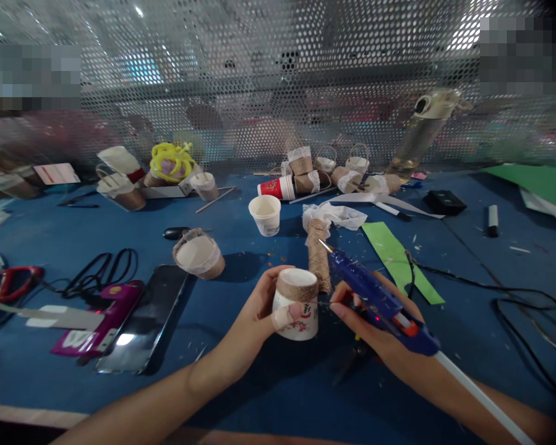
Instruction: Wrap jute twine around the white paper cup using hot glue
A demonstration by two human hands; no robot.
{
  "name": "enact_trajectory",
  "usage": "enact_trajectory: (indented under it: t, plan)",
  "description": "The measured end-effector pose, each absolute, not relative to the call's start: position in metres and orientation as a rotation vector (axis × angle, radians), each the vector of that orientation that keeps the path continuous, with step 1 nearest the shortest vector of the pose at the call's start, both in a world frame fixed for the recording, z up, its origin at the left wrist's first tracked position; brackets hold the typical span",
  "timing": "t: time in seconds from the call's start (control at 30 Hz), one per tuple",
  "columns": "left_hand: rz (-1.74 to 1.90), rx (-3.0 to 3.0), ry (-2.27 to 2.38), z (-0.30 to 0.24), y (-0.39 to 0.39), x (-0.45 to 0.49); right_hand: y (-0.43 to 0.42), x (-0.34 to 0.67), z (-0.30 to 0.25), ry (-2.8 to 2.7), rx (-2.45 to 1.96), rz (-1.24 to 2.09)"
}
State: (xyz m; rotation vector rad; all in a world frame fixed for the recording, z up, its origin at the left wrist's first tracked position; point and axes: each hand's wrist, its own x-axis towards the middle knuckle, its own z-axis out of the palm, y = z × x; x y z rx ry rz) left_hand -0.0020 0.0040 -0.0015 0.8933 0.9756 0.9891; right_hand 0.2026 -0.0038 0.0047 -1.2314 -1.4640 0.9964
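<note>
My left hand is closed around a white paper cup with dark printing. Brown twine is wound in a band about the cup's upper part, and a bandage-like wrap circles my thumb. A blue glue gun lies across my right hand, its metal tip pointing up and left beyond the cup, a white glue stick trailing from its back. My right thumb and finger pinch together close to the cup's right side, seemingly on a thin strand. Just behind the cup lies a roll of twine.
A twine-covered cup, a plain white cup and a phone are nearby. Further left lies a purple device beside red-handled scissors. Small baskets line the back; a black cord runs right.
</note>
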Motion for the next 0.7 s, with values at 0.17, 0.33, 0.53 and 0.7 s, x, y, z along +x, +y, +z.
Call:
enact_trajectory:
  t: [0.17,0.33,0.53,0.7]
  plan:
    - [1.006,0.921,0.986,-0.004,0.005,-0.003,-0.001,0.205,0.008,-1.476,-1.263,1.019]
    - [0.979,0.919,0.988,-0.005,0.005,-0.004,0.002,0.203,0.006,-1.414,-1.311,1.028]
    - [0.961,0.884,0.969,-0.003,0.004,-0.002,0.006,0.202,0.003,-1.355,-1.408,1.125]
    - [0.949,0.844,0.942,-0.003,0.004,-0.002,0.007,0.202,0.001,-1.34,-1.39,1.148]
